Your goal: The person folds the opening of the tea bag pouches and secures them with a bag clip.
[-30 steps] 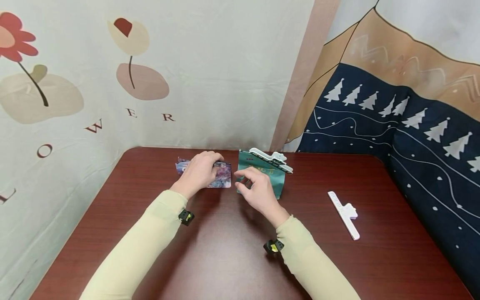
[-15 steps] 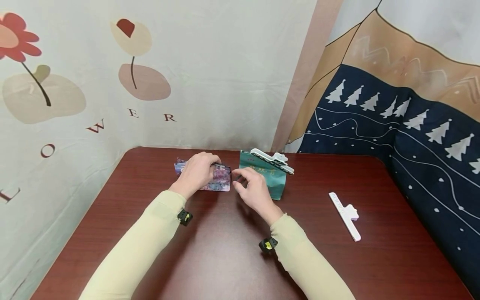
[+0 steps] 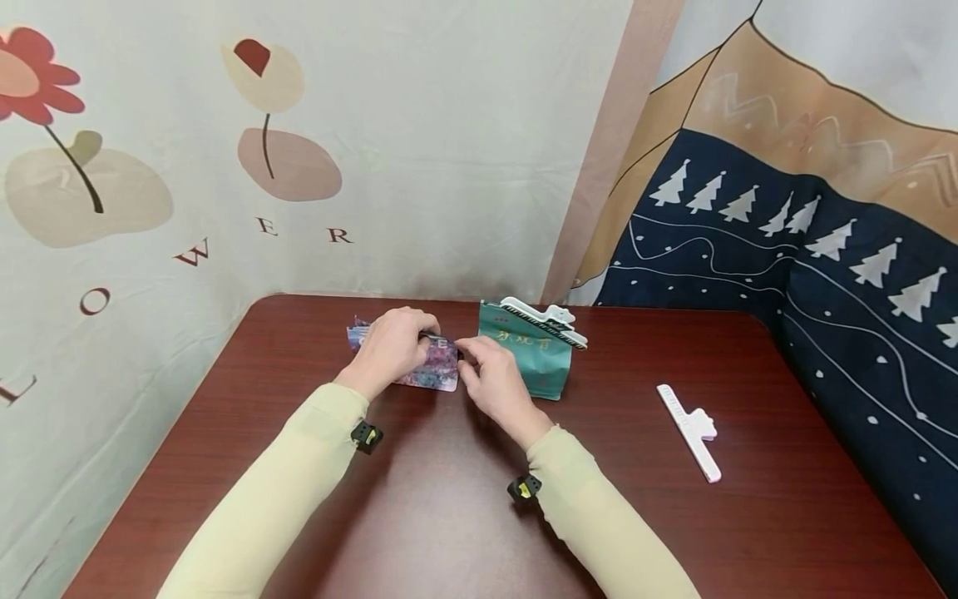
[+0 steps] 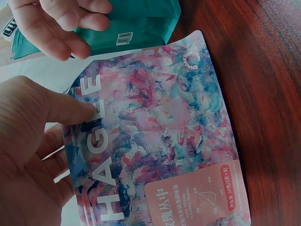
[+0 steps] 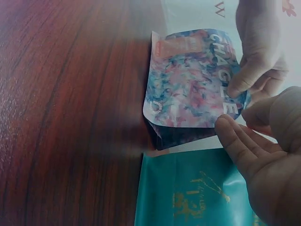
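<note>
A pink and blue paint-patterned tea pouch (image 3: pixel 436 376), lettered CHAGLEE, stands at the back of the table. My left hand (image 3: pixel 392 349) grips its upper part; in the left wrist view the thumb (image 4: pixel 70 110) presses the printed front, with the fingers behind. My right hand (image 3: pixel 497 384) is at the pouch's upper right corner, with loosely bent fingers. In the right wrist view its fingertips (image 5: pixel 225 123) overlap that corner beside the letter E. Just behind my right hand stands a green pouch (image 3: pixel 550 366), its folded top held by a white sealing clip (image 3: pixel 542 321).
A second white sealing clip (image 3: pixel 688 433) lies loose on the right part of the dark red wooden table (image 3: pixel 449 516). A pale printed curtain (image 3: pixel 449 166) hangs right behind the table, and a navy tree-patterned cloth (image 3: pixel 748 249) covers the right side.
My right hand has moved left from in front of the green pouch to the tea pouch's corner. The tea pouch's lower right corner has shifted slightly toward me.
</note>
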{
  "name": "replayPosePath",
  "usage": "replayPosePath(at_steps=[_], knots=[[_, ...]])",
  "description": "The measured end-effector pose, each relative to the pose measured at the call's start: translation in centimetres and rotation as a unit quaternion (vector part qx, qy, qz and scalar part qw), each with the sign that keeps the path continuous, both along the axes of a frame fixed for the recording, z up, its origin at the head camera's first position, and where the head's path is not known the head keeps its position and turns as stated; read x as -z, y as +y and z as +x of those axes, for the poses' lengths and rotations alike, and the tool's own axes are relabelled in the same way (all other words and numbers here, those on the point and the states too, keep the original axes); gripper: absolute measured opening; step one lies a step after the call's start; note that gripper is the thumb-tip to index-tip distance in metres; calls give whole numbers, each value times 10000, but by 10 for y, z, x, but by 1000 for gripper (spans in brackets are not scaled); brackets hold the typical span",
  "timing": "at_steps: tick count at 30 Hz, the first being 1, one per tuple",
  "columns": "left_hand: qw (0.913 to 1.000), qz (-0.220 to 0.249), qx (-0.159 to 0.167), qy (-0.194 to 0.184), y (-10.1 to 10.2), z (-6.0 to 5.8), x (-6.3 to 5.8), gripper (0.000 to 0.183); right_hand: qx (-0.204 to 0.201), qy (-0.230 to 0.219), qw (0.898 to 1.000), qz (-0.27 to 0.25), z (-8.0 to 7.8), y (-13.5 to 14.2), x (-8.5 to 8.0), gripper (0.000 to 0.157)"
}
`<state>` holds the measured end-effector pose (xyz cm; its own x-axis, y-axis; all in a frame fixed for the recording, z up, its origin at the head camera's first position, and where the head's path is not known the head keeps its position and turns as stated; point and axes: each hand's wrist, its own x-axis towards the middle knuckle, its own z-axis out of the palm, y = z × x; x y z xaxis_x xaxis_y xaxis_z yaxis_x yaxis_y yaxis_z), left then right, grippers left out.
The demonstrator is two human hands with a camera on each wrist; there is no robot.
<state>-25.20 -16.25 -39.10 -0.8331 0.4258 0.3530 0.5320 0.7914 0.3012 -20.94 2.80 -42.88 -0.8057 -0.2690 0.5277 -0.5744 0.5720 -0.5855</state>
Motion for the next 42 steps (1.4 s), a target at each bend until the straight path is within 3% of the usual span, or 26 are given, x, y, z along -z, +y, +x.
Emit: replayPosePath(at_steps=[10,17,27,42], knots=[[9992,-221,47,-321,-2,0,-2,18,32,244,9987,438,-4,-7,5,25],[9983,-560,91,-159,-3,0,1,15,67,273,9975,653,-4,-9,4,25],[9982,-459,167,-348,-2,2,0,11,166,87,9969,761,-6,-10,3,25],[9987,-493,28,-159,2,4,6,4,12,142,9972,734,-4,-8,4,24]])
